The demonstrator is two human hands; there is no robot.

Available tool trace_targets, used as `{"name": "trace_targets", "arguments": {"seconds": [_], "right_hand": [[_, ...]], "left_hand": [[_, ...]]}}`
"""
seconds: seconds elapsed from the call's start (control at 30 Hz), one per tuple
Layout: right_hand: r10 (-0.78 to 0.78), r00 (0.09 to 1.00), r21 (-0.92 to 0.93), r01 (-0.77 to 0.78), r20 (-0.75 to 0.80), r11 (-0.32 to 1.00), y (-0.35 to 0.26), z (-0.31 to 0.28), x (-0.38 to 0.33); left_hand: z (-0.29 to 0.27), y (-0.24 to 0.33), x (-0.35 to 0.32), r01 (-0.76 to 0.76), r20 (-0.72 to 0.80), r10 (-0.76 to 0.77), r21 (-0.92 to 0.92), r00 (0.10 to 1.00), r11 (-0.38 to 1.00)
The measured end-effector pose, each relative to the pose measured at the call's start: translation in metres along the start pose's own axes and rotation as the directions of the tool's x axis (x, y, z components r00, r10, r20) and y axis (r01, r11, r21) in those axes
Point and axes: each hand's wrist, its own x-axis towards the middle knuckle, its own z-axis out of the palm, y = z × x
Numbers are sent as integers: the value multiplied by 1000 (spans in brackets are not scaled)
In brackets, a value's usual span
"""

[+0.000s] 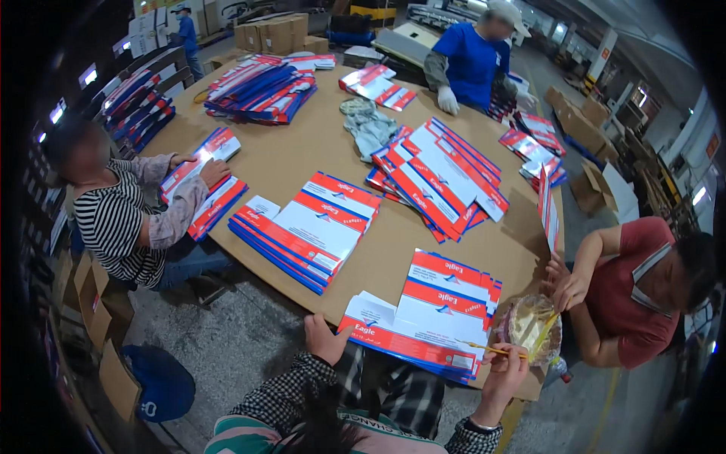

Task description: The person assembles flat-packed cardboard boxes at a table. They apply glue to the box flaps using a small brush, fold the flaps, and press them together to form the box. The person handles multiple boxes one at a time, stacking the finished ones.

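Currently the person's right hand [505, 372], at the lower right of the frame, is closed around a thin yellow stick [493, 349], its fingers bent and its tip pointing left over a stack of glossy red, white and blue printed cardboard sheets [442, 333]. That stack lies at the lower centre of the frame, near the edge of a broad brown table [295, 155], its layers slightly staggered. The left hand [327, 340] touches the stack's left corner with its fingers partly bent; whether it pinches the sheets cannot be told.

Just beside the stack, on its right, stands a round bowl wrapped in clear plastic [508, 324] with pale contents. A co-worker in a dark red polo shirt [643, 295], at the right of the frame, holds a yellow strip-like tool [546, 333] over it.

Another staggered stack of similar sheets [325, 234] sits left of centre, and a fanned pile [442, 178] spreads right of centre. Near that pile lies a crumpled grey-green cloth [368, 129]. At the left, a co-worker in a striped top [113, 227] has both hands on more sheets; at the top, a co-worker in a blue shirt [465, 64] leans over the table's far side.
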Motion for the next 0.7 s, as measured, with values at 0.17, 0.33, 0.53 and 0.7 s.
{"name": "trace_targets", "arguments": {"seconds": [0.17, 0.33, 0.53, 0.7], "right_hand": [[-13, 999, 8, 13, 36, 1000, -8, 11, -11], [-66, 997, 99, 69, -33, 993, -33, 15, -25], [-92, 994, 110, 84, 66, 990, -42, 7, -26], [-115, 986, 96, 104, 123, 990, -48, 25, -29]], "left_hand": [[3, -14, 2, 29, 85, -10, -232, 996, 972], [12, -12, 16, 18, 121, 115, -761, 986, 648], [-15, 17, 42, 339, 444, 41, -738, 895, 583], [-39, 3, 57, 379, 605, 97, -607, 790, 698]]}}
